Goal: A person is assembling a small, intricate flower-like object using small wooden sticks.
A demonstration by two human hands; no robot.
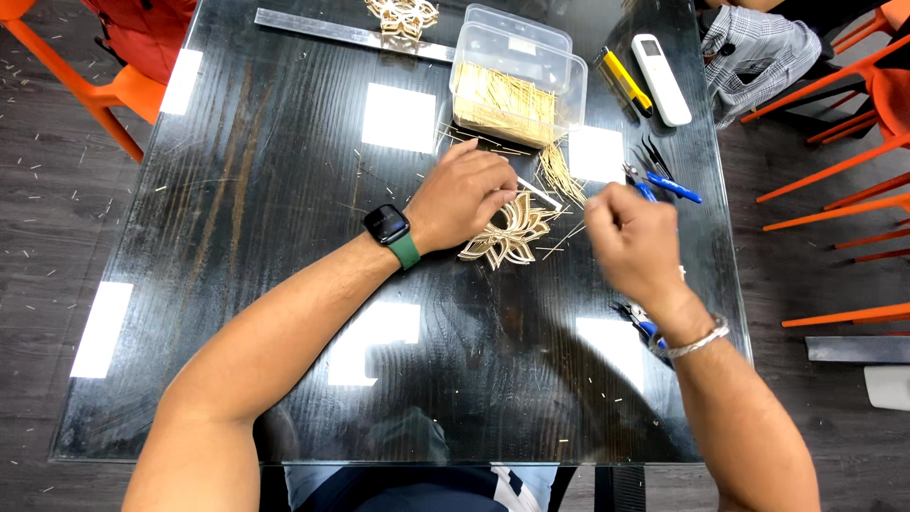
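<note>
Head view: left hand is pressed onto a flower-shaped stick piece at table centre, a thin white stick seen at its fingertips. Right hand is curled just beside it, blurred; grasp can't be told. Clear stick box sits behind, blue pliers nearby.

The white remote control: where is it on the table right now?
In the head view, the white remote control lies at the table's far right, beside the yellow utility knife and right of the clear plastic box.
</note>
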